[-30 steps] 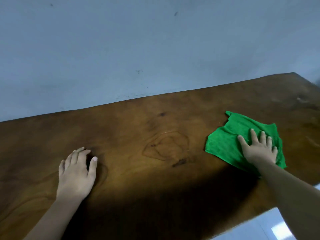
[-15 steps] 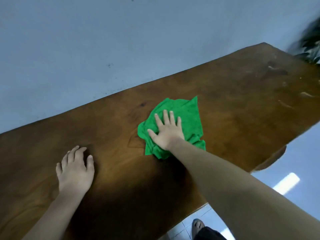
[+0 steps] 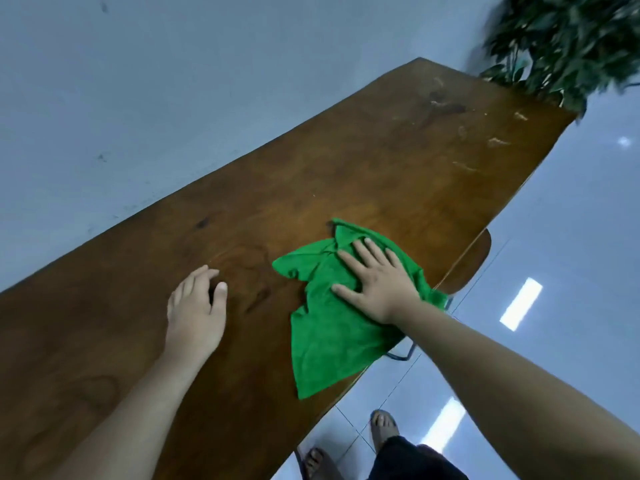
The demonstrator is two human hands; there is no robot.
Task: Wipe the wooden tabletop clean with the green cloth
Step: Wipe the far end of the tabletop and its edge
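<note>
A long wooden tabletop (image 3: 346, 161) runs from lower left to upper right along a pale wall. The green cloth (image 3: 329, 341) lies crumpled near the table's near edge, one corner hanging over it. My right hand (image 3: 375, 282) presses flat on the cloth with fingers spread and straight. My left hand (image 3: 195, 313) rests palm down on the bare wood to the left of the cloth, a short gap apart. Pale smears mark the far right end of the tabletop (image 3: 478, 133).
A leafy potted plant (image 3: 568, 39) stands past the table's far right end. Below the near edge are a glossy tiled floor (image 3: 554, 271), my feet (image 3: 381, 427) and a dark table leg (image 3: 401, 353). The wall (image 3: 173, 81) runs along the table's far side.
My right hand has slid the cloth back toward the table's near edge, and the cloth has spread out longer. The view has tilted and swung right, bringing the plant into sight. My left hand stays planted.
</note>
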